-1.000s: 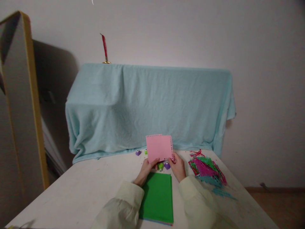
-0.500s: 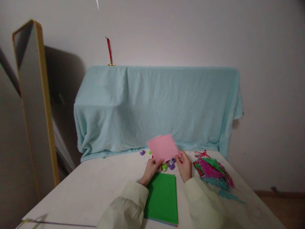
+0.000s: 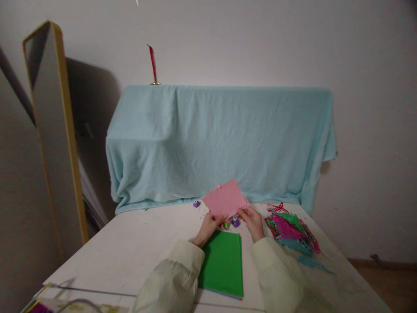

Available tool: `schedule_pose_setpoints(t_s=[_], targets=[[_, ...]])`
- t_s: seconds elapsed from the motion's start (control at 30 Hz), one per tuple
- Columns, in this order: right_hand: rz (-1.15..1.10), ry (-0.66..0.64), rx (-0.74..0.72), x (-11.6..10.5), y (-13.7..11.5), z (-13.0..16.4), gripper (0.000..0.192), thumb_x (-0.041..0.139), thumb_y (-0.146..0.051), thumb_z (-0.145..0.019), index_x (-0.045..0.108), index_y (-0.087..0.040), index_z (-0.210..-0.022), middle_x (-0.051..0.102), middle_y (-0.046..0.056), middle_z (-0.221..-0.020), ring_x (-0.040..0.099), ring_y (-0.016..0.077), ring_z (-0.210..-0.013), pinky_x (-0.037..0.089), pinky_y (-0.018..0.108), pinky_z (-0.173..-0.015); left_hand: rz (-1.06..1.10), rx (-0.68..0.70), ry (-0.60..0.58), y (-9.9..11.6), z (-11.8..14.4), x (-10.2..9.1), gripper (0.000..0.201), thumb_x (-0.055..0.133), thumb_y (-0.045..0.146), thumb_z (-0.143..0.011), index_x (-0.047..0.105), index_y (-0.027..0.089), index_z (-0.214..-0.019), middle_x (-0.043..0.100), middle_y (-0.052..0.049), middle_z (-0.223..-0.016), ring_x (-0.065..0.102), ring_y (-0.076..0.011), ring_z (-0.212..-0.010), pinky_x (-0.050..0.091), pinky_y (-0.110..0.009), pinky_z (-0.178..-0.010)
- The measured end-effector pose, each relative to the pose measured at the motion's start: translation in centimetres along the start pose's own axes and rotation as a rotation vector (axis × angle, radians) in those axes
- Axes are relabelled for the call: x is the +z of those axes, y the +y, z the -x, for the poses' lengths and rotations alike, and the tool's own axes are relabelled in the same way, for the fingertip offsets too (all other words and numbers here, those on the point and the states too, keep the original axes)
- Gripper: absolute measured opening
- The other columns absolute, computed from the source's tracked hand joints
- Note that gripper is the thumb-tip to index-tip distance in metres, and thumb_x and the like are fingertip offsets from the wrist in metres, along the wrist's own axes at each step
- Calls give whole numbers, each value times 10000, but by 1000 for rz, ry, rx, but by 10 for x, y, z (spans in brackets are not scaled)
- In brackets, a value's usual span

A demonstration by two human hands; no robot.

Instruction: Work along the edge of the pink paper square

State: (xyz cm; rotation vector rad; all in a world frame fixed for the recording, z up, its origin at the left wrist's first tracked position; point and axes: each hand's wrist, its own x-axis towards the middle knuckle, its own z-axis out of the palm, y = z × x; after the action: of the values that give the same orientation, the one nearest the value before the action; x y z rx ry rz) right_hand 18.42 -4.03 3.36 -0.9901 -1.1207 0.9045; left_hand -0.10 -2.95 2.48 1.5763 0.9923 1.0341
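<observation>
A pink sheet of paper [image 3: 226, 199] with small holes punched along its edges is raised over the white table, tilted toward me. My left hand [image 3: 211, 224] pinches its lower left edge. At the lower right corner, my right hand [image 3: 251, 220] grips the same sheet between thumb and fingers. Just behind my hands stand a purple craft punch [image 3: 235, 221] and a lime green one [image 3: 226, 225], both partly covered. A stack of coloured paper with a green sheet [image 3: 222, 264] on top lies between my forearms.
Punched paper scraps [image 3: 289, 230] in several colours are heaped at the right. Another purple punch [image 3: 196, 203] sits at the back. A light blue cloth [image 3: 221, 143] hangs behind the white table [image 3: 130, 248]. A tall framed mirror [image 3: 54, 130] leans at the left.
The pink paper has turned slightly clockwise in my hands, and my right hand has shifted a little along its lower edge. The camera view has moved slightly.
</observation>
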Motion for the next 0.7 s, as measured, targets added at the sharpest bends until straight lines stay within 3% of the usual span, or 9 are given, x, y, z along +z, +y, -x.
schedule_pose_setpoints(t_s=[0.47,0.7], targets=[[58,44,-45,-3,2,-3,365,682,-504,-692,663,-143,-743,666,42,-626,606,170,-576,469,274,-568,74,-28,-27,-4,-1,-1,619,566,652,-698,720,60,-790,577,-48,-516,462,-106,-450,362,-222,-488],[48,112,-22,-6,-4,-4,353,696,-492,-685,665,-144,-736,662,39,-611,579,156,-534,431,248,-494,120,-58,-50,-2,-1,-1,605,605,644,-668,711,62,-792,657,-100,-649,484,-112,-472,401,-236,-504]])
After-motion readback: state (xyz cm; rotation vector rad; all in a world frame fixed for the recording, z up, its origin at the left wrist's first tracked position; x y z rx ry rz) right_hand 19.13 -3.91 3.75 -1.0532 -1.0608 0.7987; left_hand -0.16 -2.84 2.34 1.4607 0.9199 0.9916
